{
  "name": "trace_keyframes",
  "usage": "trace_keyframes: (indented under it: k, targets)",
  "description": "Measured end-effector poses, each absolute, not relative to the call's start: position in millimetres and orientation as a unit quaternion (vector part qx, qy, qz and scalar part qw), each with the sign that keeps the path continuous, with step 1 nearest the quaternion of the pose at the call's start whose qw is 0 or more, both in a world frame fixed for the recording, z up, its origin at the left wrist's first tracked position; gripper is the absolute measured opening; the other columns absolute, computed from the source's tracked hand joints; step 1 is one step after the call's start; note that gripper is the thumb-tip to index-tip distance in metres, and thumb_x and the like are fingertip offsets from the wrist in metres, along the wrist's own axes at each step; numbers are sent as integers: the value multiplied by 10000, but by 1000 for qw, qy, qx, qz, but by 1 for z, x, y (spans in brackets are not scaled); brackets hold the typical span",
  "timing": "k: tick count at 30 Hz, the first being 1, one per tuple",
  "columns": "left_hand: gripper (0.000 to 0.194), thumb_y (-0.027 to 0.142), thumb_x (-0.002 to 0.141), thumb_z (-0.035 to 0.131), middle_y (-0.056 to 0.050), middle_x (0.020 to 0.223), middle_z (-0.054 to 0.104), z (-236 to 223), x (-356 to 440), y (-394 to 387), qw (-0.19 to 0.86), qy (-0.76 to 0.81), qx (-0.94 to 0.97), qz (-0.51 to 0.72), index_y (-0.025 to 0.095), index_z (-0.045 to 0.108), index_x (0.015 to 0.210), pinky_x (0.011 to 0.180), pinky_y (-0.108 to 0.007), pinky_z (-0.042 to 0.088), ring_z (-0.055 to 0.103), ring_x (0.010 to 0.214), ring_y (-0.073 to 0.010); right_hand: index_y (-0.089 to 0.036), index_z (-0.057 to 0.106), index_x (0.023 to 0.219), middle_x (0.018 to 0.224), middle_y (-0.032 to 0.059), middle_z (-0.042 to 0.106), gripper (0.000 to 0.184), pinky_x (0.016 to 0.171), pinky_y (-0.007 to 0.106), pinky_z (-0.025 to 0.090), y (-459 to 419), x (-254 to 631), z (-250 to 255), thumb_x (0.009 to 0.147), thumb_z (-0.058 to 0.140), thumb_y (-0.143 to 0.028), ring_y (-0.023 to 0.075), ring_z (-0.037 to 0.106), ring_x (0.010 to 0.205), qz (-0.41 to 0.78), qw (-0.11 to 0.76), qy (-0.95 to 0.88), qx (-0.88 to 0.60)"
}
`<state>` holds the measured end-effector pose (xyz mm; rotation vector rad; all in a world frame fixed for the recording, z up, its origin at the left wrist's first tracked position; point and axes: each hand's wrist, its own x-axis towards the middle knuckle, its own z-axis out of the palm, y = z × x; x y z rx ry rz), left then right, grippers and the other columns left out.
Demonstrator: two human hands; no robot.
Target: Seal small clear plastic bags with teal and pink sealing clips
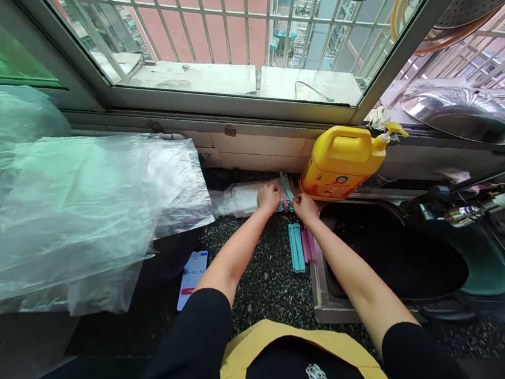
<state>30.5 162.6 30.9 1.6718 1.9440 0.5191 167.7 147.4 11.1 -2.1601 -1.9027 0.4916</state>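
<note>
At the back of the dark speckled counter, my left hand (269, 198) is closed with curled fingers over the right part of a flat white plastic packet (243, 199). What its fingers grip is hidden. My right hand (305, 208) pinches the near end of a slim teal stick-like clip (285, 184), which points away toward the wall. Small pink and teal ends (285, 206) show between the two hands. Closer to me, several teal clips (296, 247) lie side by side, beside a few pink clips (308, 245) along the sink's edge.
A yellow jug (343, 161) with a pump stands right of my hands, behind the black sink (391, 252). Its faucet (460, 214) juts from the right. Large clear plastic bags (76, 203) fill the left, near a phone (192, 275) running a timer. A barred window (226, 34) rises behind.
</note>
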Motion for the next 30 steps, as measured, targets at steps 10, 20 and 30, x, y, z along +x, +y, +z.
trace_keyframes:
  k: [10,20,30]
  targets:
    - [445,418,782,465,-193,1185,534,10,56,228,184,763,602,144,98,602,1059,941,-411,345,436,1143,-304,-162,577,1022,996,113,639,265,763,289,367,153,165,-16,817,505,-313,221,575,952,105,87,-678,-723]
    - [347,411,771,486,-154,1227,513,2,57,240,229,750,604,144,176,632,981,966,-434,324,394,1196,-308,-165,622,948,950,95,662,243,779,300,353,147,165,-17,811,459,-282,221,574,920,92,144,-669,-723]
    - [332,382,783,510,-101,1215,540,47,44,204,253,744,569,244,211,576,1059,952,-367,355,419,1188,-260,-192,626,923,922,89,659,251,803,318,358,118,158,19,821,427,-307,225,566,913,57,209,-679,-701]
